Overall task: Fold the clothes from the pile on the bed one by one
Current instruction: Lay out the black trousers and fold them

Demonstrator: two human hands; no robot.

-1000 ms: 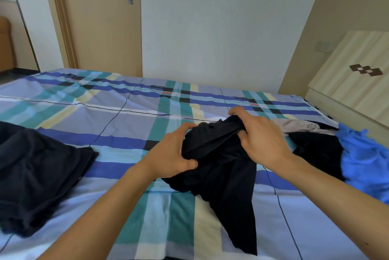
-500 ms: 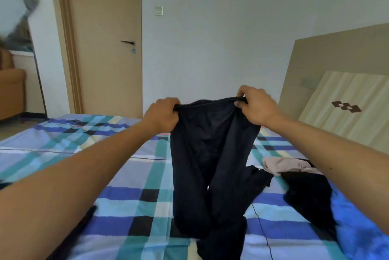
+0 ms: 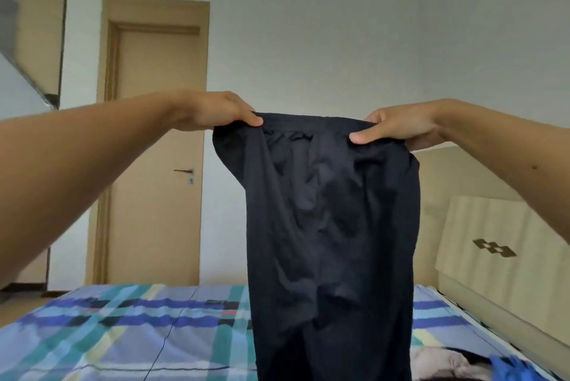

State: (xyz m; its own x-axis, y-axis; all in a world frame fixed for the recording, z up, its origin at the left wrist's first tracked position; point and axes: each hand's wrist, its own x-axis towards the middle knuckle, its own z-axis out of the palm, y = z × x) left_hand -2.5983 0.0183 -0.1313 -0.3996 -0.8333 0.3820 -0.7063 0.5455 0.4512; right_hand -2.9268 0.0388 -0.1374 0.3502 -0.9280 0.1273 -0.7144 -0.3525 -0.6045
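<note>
From the head camera, both arms reach forward and hold a black garment [image 3: 333, 226] up in the air by its gathered top edge. The left hand [image 3: 216, 112] grips the left corner of that edge, with the fingers curled over the cloth and the thumb tip pressed against its front. The right hand [image 3: 398, 126] grips the right corner the same way, thumb laid across the front and the other fingers closed behind the band. The edge is stretched fairly taut between the two hands.

The garment hangs straight down in front of the bed [image 3: 123, 334] and its lower end runs out of the bottom of the frame, so whether it touches the checked sheet cannot be told.

The pile of clothes [image 3: 456, 362] lies on the bed at the lower right – a pale piece, something black and a blurred blue piece [image 3: 512, 368] – just beside the hanging cloth. Behind stand a closed wooden door [image 3: 160, 149] on the left and a pale headboard [image 3: 493, 241] on the right.
</note>
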